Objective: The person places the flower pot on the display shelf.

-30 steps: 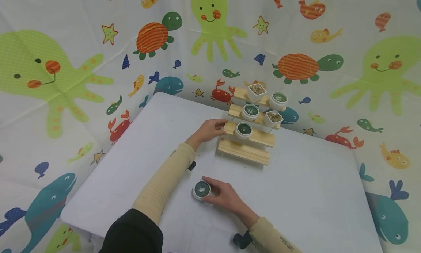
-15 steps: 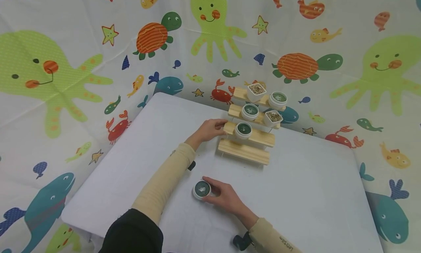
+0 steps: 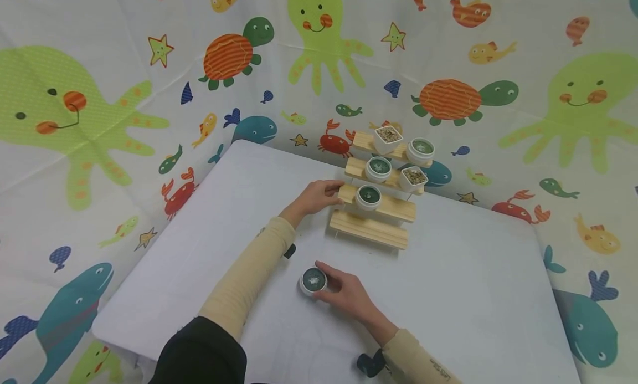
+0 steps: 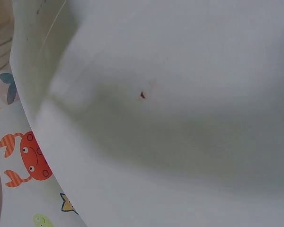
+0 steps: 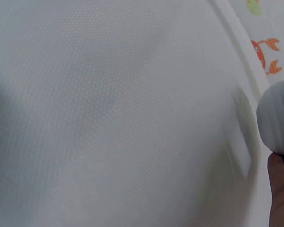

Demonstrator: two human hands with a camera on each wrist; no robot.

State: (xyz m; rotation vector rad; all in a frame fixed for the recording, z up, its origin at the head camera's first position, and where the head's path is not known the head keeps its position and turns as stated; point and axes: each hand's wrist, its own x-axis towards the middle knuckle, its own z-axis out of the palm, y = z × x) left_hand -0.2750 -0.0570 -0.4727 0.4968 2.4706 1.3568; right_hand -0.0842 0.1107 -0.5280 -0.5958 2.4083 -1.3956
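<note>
My right hand (image 3: 346,291) grips a small round white pot (image 3: 313,280) with a dark green top, thumb and fingers on its sides. At the right edge of the right wrist view, part of this white pot (image 5: 275,118) shows above a fingertip. My left hand (image 3: 315,198) holds the left end of a stepped wooden stand (image 3: 369,230) at its second tier from the front. A round pot (image 3: 369,197) sits on that tier, close to those fingers. In the left wrist view only a sliver of skin shows; the grasp is hidden.
Higher tiers carry round green-topped pots (image 3: 378,169) and square white pots (image 3: 413,179) filled with something grainy. The front tier is bare wood. A white table (image 3: 463,295) lies beneath, backed by a sea-animal curtain (image 3: 369,101).
My right hand and the round pot have shifted slightly forward and to the right, toward the stand. My left hand stays in place on the stand.
</note>
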